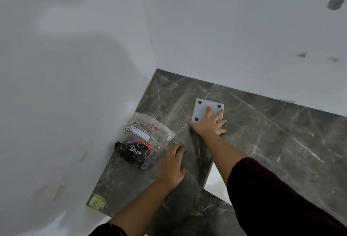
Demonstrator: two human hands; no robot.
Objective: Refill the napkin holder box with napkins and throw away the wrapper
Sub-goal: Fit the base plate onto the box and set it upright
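A dark grey marble surface (262, 134) with pale veins runs into the corner of two white walls (225, 29). On it, close to the left wall, lies the napkin wrapper (142, 139): a clear, crinkled plastic packet, flattened and slack, with a white label printed "BIG TISSUES" near its far end and a black band with red swirls and the word "Dove" in white at its near end. Small red marks show through the clear part. Whether any napkins are left inside cannot be told.

Further back, near the middle of the surface, sits the napkin holder box (203, 109), seen as a pale grey square face with round black dots near its corners; three dots show, and the fourth corner is covered by fingers. Which face of the box this is cannot be told.

The right hand (211, 124) lies palm down on that grey face, fingers spread wide and flat, gripping nothing. The left hand (173, 164) rests flat on the surface just beside the near right edge of the wrapper, fingers loosely spread, holding nothing; whether it touches the plastic is unclear. Both arms wear dark maroon sleeves (272, 198). A yellowish sticker (97, 201) sits at the near left corner of the surface.
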